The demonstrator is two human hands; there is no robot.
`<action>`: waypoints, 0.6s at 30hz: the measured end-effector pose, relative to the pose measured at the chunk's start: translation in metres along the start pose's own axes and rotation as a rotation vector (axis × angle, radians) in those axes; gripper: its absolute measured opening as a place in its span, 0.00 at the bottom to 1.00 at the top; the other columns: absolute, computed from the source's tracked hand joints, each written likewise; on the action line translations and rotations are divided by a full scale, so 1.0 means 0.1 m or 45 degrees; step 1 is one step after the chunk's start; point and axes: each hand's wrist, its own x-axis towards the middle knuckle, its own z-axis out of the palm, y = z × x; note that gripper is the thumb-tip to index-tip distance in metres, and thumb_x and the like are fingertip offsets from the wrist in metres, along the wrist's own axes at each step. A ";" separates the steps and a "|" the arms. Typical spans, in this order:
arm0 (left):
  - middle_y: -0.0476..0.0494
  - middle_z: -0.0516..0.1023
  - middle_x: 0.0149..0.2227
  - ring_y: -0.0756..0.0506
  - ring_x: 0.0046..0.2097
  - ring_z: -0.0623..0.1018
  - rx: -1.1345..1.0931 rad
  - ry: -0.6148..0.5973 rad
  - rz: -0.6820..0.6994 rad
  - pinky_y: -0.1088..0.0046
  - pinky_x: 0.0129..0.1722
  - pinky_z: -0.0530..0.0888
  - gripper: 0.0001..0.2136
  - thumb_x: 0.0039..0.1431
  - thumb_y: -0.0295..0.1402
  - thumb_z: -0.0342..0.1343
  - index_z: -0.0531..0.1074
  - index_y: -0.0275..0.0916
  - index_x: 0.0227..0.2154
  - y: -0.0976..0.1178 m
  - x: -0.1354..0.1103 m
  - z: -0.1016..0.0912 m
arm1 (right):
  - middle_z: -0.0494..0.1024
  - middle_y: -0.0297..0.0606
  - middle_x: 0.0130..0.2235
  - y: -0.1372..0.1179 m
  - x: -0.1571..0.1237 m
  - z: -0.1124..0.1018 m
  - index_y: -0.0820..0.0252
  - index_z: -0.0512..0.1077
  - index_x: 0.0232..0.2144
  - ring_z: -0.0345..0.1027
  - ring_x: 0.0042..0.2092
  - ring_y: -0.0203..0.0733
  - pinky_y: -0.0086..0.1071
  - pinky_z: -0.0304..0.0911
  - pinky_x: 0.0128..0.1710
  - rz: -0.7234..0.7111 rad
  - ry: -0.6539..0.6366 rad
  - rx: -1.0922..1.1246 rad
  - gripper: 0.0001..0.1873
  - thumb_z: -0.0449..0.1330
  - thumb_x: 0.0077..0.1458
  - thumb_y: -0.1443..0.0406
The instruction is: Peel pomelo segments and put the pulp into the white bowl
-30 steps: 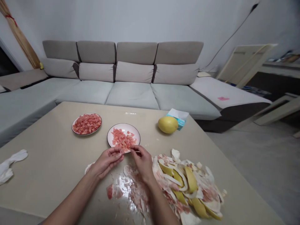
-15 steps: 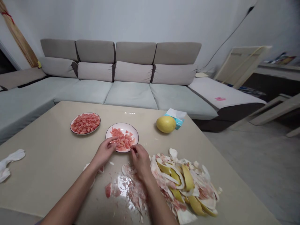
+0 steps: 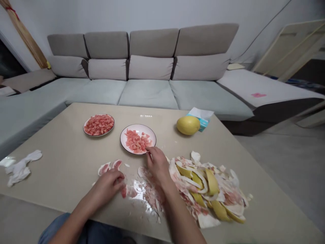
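Note:
My left hand (image 3: 109, 184) is low over the table, fingers bent and a gap between thumb and fingertips. Just by its fingertips lies a small red pomelo piece (image 3: 123, 192), and beyond it are pomelo segments (image 3: 104, 168) with white skin. My right hand (image 3: 157, 164) is at the near right rim of a white plate (image 3: 125, 133) with a dark edge. Its thumb and fingers are pinched together; what they hold, if anything, is hidden. Peeled pomelo flesh (image 3: 137, 141) lies in small pieces on that plate.
A second plate (image 3: 99, 135) is heaped with pomelo flesh. A whole yellow pomelo (image 3: 188, 125) sits against a blue tissue pack (image 3: 203, 124). Peel and membrane (image 3: 212, 183) are piled right of my right arm. Crumpled tissue (image 3: 21, 168) lies left; wet scraps (image 3: 152, 198) are scattered in front.
My left hand has drawn back from the plate toward the pomelo pieces near me. My right hand stays at the plate's rim. The view has shifted slightly.

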 end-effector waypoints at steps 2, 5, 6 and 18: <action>0.44 0.76 0.33 0.42 0.38 0.74 0.157 -0.109 -0.042 0.70 0.39 0.65 0.04 0.52 0.32 0.56 0.73 0.40 0.30 -0.01 -0.05 0.12 | 0.79 0.45 0.40 -0.03 -0.02 0.01 0.59 0.74 0.40 0.70 0.43 0.48 0.38 0.64 0.45 -0.006 -0.030 -0.017 0.14 0.51 0.57 0.72; 0.39 0.73 0.40 0.41 0.41 0.73 0.335 -0.221 -0.064 0.69 0.39 0.65 0.06 0.49 0.29 0.57 0.71 0.37 0.32 -0.01 -0.09 0.27 | 0.79 0.44 0.39 -0.08 -0.04 0.01 0.58 0.75 0.39 0.71 0.42 0.47 0.37 0.64 0.44 -0.019 -0.075 -0.031 0.13 0.52 0.58 0.71; 0.38 0.72 0.41 0.40 0.42 0.73 0.374 -0.232 -0.063 0.69 0.40 0.65 0.07 0.48 0.27 0.57 0.70 0.37 0.32 -0.01 -0.09 0.30 | 0.79 0.43 0.39 -0.10 -0.05 0.00 0.58 0.75 0.39 0.71 0.42 0.47 0.37 0.64 0.44 -0.020 -0.088 -0.034 0.13 0.52 0.58 0.71; 0.51 0.70 0.28 0.47 0.31 0.71 -0.216 -0.089 -0.047 0.74 0.29 0.64 0.07 0.49 0.26 0.54 0.65 0.41 0.32 0.02 -0.03 0.25 | 0.78 0.35 0.30 -0.40 -0.20 -0.01 0.57 0.78 0.34 0.69 0.31 0.39 0.29 0.59 0.30 0.152 -0.754 0.613 0.11 0.57 0.58 0.60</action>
